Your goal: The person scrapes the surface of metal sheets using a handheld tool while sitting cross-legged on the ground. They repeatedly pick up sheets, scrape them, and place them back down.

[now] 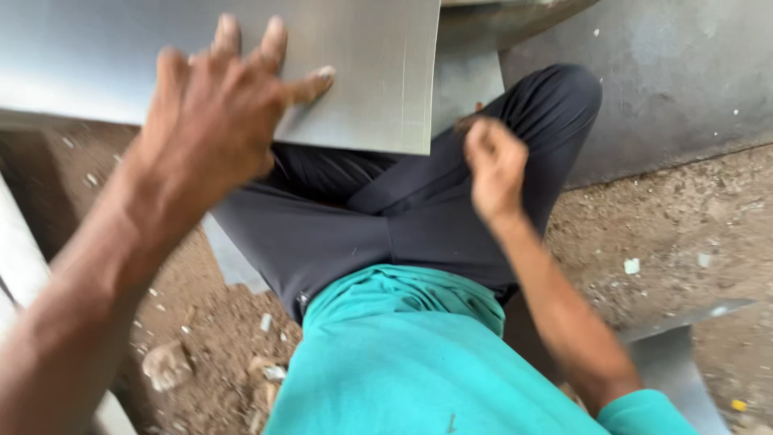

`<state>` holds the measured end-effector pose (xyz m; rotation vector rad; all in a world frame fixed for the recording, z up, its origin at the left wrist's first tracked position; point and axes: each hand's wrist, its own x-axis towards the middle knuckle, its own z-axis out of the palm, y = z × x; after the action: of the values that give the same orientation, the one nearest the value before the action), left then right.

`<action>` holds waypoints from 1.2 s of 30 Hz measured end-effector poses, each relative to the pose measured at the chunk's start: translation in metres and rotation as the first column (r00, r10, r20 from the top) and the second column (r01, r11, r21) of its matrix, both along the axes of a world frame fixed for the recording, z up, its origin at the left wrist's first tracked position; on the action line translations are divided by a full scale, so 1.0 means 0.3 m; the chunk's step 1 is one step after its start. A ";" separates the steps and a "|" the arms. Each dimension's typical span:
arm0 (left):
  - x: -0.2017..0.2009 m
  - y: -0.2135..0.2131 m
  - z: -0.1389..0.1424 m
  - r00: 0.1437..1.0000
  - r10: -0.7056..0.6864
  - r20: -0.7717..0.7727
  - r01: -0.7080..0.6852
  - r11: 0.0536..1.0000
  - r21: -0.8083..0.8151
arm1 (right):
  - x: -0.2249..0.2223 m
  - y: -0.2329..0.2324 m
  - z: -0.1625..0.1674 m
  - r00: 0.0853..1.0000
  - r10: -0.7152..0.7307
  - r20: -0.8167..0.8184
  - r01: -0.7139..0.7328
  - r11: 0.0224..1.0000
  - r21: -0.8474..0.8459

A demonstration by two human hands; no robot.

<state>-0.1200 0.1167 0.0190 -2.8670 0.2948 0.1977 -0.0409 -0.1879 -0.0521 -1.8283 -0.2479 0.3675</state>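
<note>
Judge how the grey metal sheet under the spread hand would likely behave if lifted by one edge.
The metal sheet looks thin at its edge, so it would probably flex rather than stay rigid. Its smooth, brushed face may slip under the left hand. The square corner looks sharp, so gripping it bare-handed seems risky.

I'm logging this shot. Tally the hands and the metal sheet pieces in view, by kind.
Hands: 2, the left hand spread flat on the big metal sheet, the right hand closed in a fist above the lap.
Metal sheet pieces: 3, the big one, a sheet under the leg and a sheet at lower right.
Total: 5
</note>
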 end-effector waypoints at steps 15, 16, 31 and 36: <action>-0.251 0.077 -0.336 0.677 0.536 -0.505 0.345 -0.837 -0.425 | 0.237 0.257 0.098 0.963 0.270 -0.007 -0.250 0.899 0.359; -0.271 0.084 -0.352 0.682 0.545 -0.487 0.350 -0.829 -0.437 | 0.221 0.220 0.116 0.973 0.216 0.077 -0.229 0.929 0.291; 0.103 -0.401 -0.267 0.862 -0.407 -0.304 -0.504 -0.620 -0.601 | -0.665 -0.560 0.093 0.505 -0.826 0.249 0.764 0.562 0.316; 0.332 -0.893 -0.124 0.654 -0.735 -0.179 -0.653 -0.430 -0.623 | -0.887 -0.607 0.175 0.129 -0.986 0.109 0.871 0.165 0.464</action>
<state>-0.0204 -0.1512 -0.0181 -3.6637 1.8209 3.0147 -0.3072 -0.3699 0.0004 -1.3559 0.6335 -0.9759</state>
